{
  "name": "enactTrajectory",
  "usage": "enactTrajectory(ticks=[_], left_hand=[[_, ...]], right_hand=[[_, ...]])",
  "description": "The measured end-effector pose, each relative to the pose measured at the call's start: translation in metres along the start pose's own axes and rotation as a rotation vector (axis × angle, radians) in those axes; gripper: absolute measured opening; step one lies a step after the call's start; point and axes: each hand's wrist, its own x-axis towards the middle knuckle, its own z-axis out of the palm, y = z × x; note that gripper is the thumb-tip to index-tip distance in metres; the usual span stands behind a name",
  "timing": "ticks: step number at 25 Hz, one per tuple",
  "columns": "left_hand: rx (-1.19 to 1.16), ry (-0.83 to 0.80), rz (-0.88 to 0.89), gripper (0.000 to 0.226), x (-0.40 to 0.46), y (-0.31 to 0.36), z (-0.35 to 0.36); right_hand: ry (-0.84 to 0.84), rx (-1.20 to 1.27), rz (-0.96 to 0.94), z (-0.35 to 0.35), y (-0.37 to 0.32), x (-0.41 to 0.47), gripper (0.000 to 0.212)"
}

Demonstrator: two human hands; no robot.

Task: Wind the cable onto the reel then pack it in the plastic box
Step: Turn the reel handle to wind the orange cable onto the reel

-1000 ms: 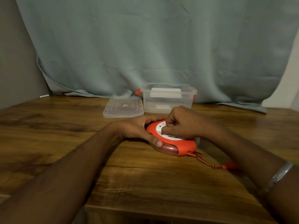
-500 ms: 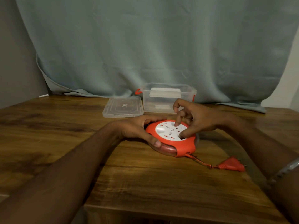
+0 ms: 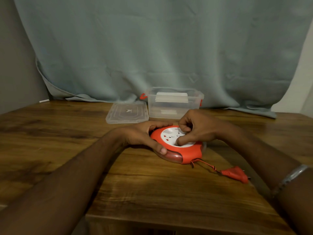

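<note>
We see the red reel (image 3: 177,148) flat on the wooden table (image 3: 152,192), our left hand (image 3: 145,134) gripping its rim, our right hand (image 3: 196,129) with curled fingers on its white face; a short cable (image 3: 206,164) and plug (image 3: 235,174) trail right. The plastic box (image 3: 174,103) and lid (image 3: 127,112) stand behind.

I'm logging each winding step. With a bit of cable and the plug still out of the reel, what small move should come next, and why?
Probably another turn of the white dial by the right hand, while the left hand steadies the reel: a short cable and plug lie outside.

wooden table (image 3: 59,133) | reel (image 3: 186,155) | plug (image 3: 235,174) | lid (image 3: 127,112) | plastic box (image 3: 174,106)
</note>
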Motion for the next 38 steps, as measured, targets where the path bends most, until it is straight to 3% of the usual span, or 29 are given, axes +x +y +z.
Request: enactTrajectory(ticks=[5,9,16,18,21,24,27,30,33,38], left_hand=[[-0.02,-0.006,0.018,0.106,-0.001,0.002,0.001],[-0.025,-0.003,0.037,0.083,-0.002,0.006,0.002],[-0.048,-0.038,0.097,0.087,0.001,0.002,0.003],[-0.043,-0.037,0.096,0.086,0.001,0.002,0.003],[-0.032,-0.023,0.068,0.084,0.001,0.001,0.001],[-0.012,-0.025,0.008,0.103,0.001,0.001,0.001],[-0.009,-0.029,0.005,0.105,0.002,-0.002,-0.001],[0.022,-0.01,-0.014,0.113,0.001,-0.001,-0.001],[0.025,-0.009,-0.012,0.101,0.002,-0.002,-0.001],[0.034,0.0,-0.015,0.11,0.002,-0.001,0.0]], right_hand=[[0.01,-0.03,0.048,0.007,-0.005,0.006,0.055],[0.016,-0.064,0.047,0.013,-0.011,0.011,0.052],[0.054,-0.135,0.044,0.02,-0.017,0.018,0.053],[0.055,-0.101,-0.004,0.016,-0.013,0.015,0.044],[-0.045,0.105,-0.028,-0.006,0.001,0.001,0.011],[-0.135,0.135,-0.01,-0.019,0.018,-0.007,0.04],[-0.152,0.24,0.01,-0.016,0.027,-0.003,0.05],[-0.115,0.268,0.015,-0.012,0.025,-0.003,0.052],[-0.055,0.215,0.017,-0.005,0.02,-0.002,0.05],[-0.017,0.111,0.012,0.001,0.008,0.001,0.041]])
